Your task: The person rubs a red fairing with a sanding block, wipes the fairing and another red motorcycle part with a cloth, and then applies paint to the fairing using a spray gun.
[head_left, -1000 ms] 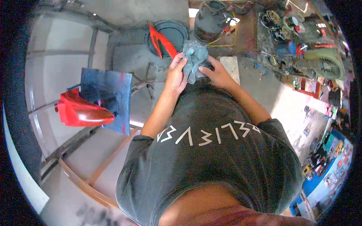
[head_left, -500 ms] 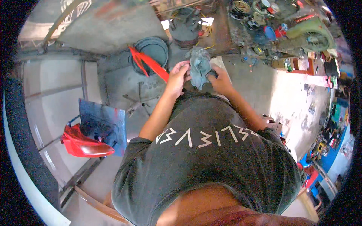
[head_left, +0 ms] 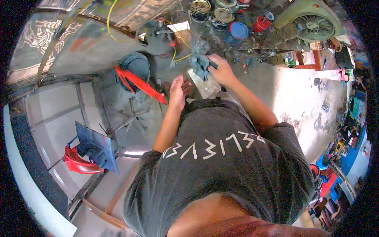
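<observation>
Right hand clenched on grey rag, just above pale panel; left hand released, beside panel.

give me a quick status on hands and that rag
Right hand gripping grey rag. Left hand open, beside pale flat piece under the rag. Red strip lies left, apart.

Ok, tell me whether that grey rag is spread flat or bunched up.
Bunched up: the grey rag hangs crumpled in the right hand, above the pale panel.
</observation>
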Motion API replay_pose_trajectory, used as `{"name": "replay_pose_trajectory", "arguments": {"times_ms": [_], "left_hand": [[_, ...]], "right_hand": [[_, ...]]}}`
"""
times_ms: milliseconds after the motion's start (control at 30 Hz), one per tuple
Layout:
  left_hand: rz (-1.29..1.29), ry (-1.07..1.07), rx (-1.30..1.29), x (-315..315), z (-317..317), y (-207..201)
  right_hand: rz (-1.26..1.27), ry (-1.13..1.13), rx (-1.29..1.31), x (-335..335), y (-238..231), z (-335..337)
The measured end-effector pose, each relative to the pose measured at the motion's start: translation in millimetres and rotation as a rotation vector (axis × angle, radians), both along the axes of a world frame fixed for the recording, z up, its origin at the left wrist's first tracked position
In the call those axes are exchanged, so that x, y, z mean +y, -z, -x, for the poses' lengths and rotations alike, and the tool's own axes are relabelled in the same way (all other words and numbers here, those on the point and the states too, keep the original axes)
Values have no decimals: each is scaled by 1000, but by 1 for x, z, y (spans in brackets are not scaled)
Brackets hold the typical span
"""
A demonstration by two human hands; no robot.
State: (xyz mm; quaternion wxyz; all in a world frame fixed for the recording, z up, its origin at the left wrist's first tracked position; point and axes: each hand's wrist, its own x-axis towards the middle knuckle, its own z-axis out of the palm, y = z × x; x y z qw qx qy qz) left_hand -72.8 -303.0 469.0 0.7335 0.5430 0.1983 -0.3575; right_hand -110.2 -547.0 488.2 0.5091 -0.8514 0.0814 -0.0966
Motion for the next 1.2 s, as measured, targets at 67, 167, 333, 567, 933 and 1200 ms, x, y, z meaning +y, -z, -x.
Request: {"name": "replay_pose_trajectory", "arguments": {"times_ms": [67, 167, 333, 567, 933, 1200], "left_hand": [[14, -49, -1, -18, 12, 0], [-24, -42, -20, -23, 23, -14], [-78, 9, -42, -12, 6, -19], [-65, 158, -130, -29, -46, -14], [-154, 271, -195, -15, -96, 2], [-145, 147, -160, -16, -76, 3]], "right_hand": [[42, 1, 8, -34, 13, -15], [45, 43, -9, -71, 52, -41], [421, 365, 237, -88, 111, -75], [474, 783, 74, -13, 98, -59], [626, 242, 533, -28, 134, -114], [649, 351, 217, -40, 92, -77]]}}
